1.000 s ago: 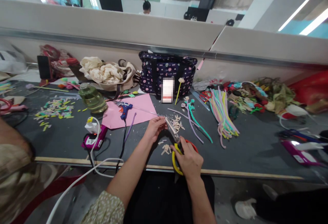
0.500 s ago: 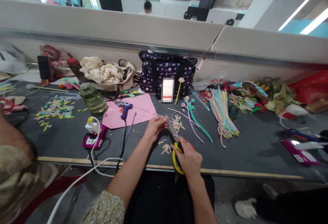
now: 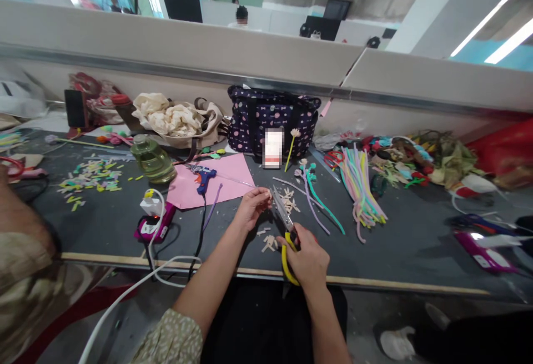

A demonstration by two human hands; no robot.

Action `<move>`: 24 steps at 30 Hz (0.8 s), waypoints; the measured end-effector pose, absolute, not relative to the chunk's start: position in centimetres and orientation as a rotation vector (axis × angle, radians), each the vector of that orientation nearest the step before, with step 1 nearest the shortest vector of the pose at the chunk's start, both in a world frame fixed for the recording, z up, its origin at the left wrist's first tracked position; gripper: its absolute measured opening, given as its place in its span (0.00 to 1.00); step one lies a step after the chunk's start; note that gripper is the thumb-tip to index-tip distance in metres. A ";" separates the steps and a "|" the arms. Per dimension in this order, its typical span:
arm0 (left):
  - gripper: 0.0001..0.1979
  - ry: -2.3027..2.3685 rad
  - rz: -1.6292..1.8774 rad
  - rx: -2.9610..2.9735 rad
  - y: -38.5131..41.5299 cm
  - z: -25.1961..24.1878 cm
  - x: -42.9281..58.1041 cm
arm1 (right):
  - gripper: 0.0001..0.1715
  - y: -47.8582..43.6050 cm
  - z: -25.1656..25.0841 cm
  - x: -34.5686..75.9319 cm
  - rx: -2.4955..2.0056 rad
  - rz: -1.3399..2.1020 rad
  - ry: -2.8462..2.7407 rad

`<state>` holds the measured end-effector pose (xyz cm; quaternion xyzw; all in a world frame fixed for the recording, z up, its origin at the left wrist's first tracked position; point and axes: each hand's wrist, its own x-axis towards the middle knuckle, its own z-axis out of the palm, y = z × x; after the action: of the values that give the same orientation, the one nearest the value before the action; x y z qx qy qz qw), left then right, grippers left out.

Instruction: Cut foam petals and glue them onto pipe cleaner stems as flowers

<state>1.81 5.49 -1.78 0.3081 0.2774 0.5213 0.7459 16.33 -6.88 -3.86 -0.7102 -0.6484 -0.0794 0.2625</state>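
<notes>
Leftmost, a co-worker's arm [image 3: 20, 211] is resting at the table's edge, and a scatter of coloured bits [image 3: 89, 179] is lying beyond it. Next, a bottle [image 3: 153, 163] of yellowish liquid is standing behind a power strip [image 3: 146, 229], where a white plug is sitting. A blue glue gun [image 3: 204, 179] is lying on a pink sheet [image 3: 235, 170], and a purple stem [image 3: 213, 205] is stretching off the sheet's near edge. Close by, the left hand [image 3: 255, 207] is pinching a small pale piece [image 3: 268, 193] at its fingertips, its outline too small to make out. Just right of those fingertips, the scissors [image 3: 286, 217] are pointing up and away, near a heap of pale strips [image 3: 291, 202]; a smaller heap is lying nearer the edge. Behind, a dark patterned bag [image 3: 271, 109] is standing against the partition. The right hand [image 3: 308, 258] is wrapping firmly around the scissors' handles. Farther right, a teal stem [image 3: 328, 212] is lying loose, and a bundle of pastel stems [image 3: 363, 189] is fanning out beside it.
</notes>
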 end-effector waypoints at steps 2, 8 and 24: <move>0.12 0.600 1.141 0.671 5.5 -1.8 1.8 | 0.26 -6.9 -4.1 16.3 -1.910 -0.277 -1.778; 0.13 0.596 1.158 0.691 5.5 -1.8 1.8 | 0.27 -6.8 -4.2 16.4 -1.910 -0.372 -1.796; 0.15 0.556 1.165 0.714 5.5 -2.1 2.0 | 0.27 -6.8 -4.6 16.2 -1.882 -0.257 -1.765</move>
<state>1.96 5.52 -2.06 0.3257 0.2537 0.5311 0.7400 16.16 -6.80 -4.62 -0.6987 -0.6552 -0.0954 0.2709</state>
